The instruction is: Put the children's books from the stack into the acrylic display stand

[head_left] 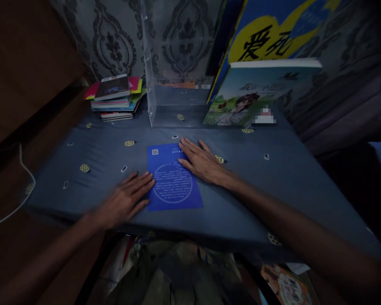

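Observation:
A blue printed sheet (173,201) lies flat on the cloth-covered table, showing a QR code near its upper left corner and a ring of white text in its middle. My left hand (130,197) rests palm down at the sheet's left edge, with its fingertips just on the paper and its fingers stretched out. On the upper right corner lies my right hand (200,161), also flat, its thumb a little apart and its fingers covering part of the print. Neither hand grips anything.
A clear acrylic rack (150,84) stands at the back, with a green picture book (235,95) and a larger blue-and-yellow book (273,25) upright at its right. Several booklets are stacked (114,99) at the back left. A white cable (25,169) hangs off the left side.

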A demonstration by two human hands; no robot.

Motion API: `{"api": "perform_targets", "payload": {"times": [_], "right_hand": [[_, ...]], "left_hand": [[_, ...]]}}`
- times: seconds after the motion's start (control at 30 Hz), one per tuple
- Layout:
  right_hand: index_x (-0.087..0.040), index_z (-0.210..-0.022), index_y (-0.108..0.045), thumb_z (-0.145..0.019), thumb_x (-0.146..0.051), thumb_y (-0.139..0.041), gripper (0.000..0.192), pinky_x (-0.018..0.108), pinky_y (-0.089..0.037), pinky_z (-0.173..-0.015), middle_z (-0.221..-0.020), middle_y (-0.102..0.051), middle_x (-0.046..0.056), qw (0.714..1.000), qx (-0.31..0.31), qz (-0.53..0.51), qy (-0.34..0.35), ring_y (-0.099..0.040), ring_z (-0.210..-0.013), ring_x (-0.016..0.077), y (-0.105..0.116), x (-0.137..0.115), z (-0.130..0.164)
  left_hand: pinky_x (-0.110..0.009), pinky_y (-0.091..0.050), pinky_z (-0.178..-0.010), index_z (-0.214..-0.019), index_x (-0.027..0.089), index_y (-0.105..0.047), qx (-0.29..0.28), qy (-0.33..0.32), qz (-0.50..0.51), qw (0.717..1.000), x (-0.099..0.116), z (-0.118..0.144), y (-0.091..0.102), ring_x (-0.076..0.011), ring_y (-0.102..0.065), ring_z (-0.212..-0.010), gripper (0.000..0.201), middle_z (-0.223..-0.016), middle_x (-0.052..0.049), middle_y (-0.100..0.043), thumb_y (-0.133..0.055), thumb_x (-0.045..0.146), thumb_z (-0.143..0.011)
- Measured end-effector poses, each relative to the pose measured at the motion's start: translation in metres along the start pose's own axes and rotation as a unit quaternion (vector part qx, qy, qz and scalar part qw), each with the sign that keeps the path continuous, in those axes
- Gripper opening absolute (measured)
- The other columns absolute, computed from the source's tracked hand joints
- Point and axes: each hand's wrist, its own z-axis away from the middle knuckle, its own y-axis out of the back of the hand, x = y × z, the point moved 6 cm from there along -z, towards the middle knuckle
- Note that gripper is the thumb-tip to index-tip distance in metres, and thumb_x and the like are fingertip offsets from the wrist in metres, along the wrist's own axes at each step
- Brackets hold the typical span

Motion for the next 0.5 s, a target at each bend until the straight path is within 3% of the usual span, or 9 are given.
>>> {"api": "perform_targets", "payload": {"times": [0.17, 0.37, 0.43, 0.5], "right_hand": [[-0.014, -0.153, -0.037, -0.103, -0.046, -0.032, 0.06, 0.062, -0.011, -0.123, -0.161, -0.034, 0.016, 1.0, 0.014, 0.014, 0.017, -0.023, -0.152, 0.0317, 0.002, -0.019, -0.004], [-0.012, -0.151, -0.04, -0.103, -0.049, -0.036, 0.061, 0.048, -0.018, -0.125, -0.161, -0.035, 0.014, 0.985, -0.054, -0.009, 0.164, -0.024, -0.152, 0.0245, -0.023, -0.095, -0.033], [-0.01, -0.151, -0.039, -0.103, -0.05, -0.037, 0.063, 0.048, -0.02, -0.125, -0.161, -0.033, 0.016, 0.987, -0.046, -0.014, 0.151, -0.024, -0.152, 0.0248, -0.025, -0.096, -0.044], [-0.008, -0.15, -0.039, -0.103, -0.049, -0.037, 0.063, 0.049, -0.02, -0.124, -0.161, -0.033, 0.018, 0.994, -0.025, -0.011, 0.105, -0.025, -0.152, 0.0262, -0.023, -0.081, -0.049]], "left_hand": [[-0.045, -0.032, -0.122, -0.157, 0.015, -0.026, 0.018, -0.033, -0.001, 0.999, 0.044, 0.022, 0.004, -0.0215, -0.043, -0.143, 0.058, -0.148, -0.012, -0.054, -0.046, 0.022, -0.102], [-0.043, -0.036, -0.12, -0.152, 0.015, -0.037, 0.043, -0.038, -0.01, 0.998, 0.045, 0.019, 0.007, -0.0202, -0.051, -0.137, 0.052, -0.142, -0.011, -0.06, -0.047, 0.019, -0.101], [-0.043, -0.037, -0.12, -0.15, 0.015, -0.039, 0.046, -0.041, -0.009, 0.998, 0.044, 0.018, 0.008, -0.02, -0.053, -0.136, 0.051, -0.141, -0.011, -0.061, -0.047, 0.02, -0.101], [-0.043, -0.038, -0.119, -0.15, 0.015, -0.039, 0.048, -0.042, -0.006, 0.998, 0.044, 0.017, 0.009, -0.0199, -0.053, -0.135, 0.05, -0.14, -0.011, -0.061, -0.046, 0.021, -0.101]]}}
